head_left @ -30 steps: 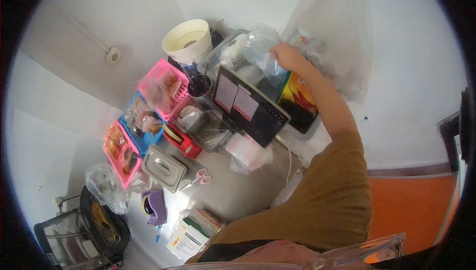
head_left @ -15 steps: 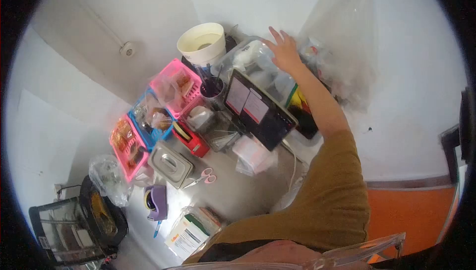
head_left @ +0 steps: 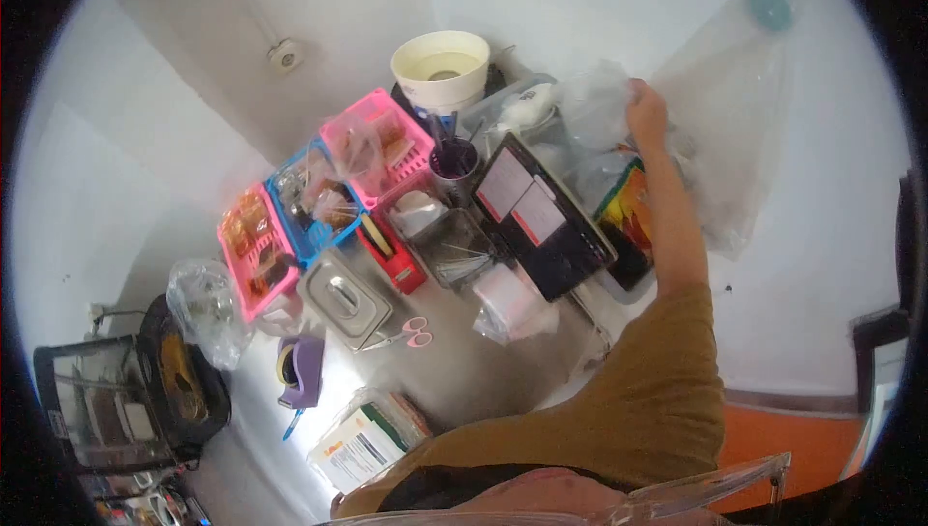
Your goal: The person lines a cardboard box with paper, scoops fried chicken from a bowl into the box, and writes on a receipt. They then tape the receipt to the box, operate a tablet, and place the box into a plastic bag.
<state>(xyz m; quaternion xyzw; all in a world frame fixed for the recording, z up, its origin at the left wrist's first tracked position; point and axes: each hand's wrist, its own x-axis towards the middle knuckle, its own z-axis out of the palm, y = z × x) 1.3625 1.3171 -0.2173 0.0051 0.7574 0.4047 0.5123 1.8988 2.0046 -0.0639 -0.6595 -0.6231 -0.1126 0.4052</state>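
right hand [head_left: 646,108] is reaching to the far back of the grey metal table [head_left: 454,371], its fingers curled shut on a crumpled clear plastic bag [head_left: 597,105]. that bag sits at the back wall, just right of the white squeeze bottle [head_left: 527,108] and behind the black tablet with pale notes on its screen [head_left: 551,217]. left hand not in view.

risk, as a judgement: the bag is thin and bunched among other plastic, with a big clear hanging bag [head_left: 730,139] touching the forearm. a pull could drag that neighbouring plastic along, or knock the white bottle or the cream round bucket [head_left: 442,70] nearby. the tablet leans just below the arm, so a dropped elbow could tip it.

orientation: the crumpled bag has no clean shape. its bulk runs roughly left to right from the bottle toward the hand, with the gathered end at the fingers. which end is the opening, cannot tell.

also on the table: pink plastic basket [head_left: 382,154], blue plastic basket [head_left: 314,202], lidded steel box [head_left: 343,299], pink-handled scissors [head_left: 411,336], purple tape dispenser [head_left: 302,383].
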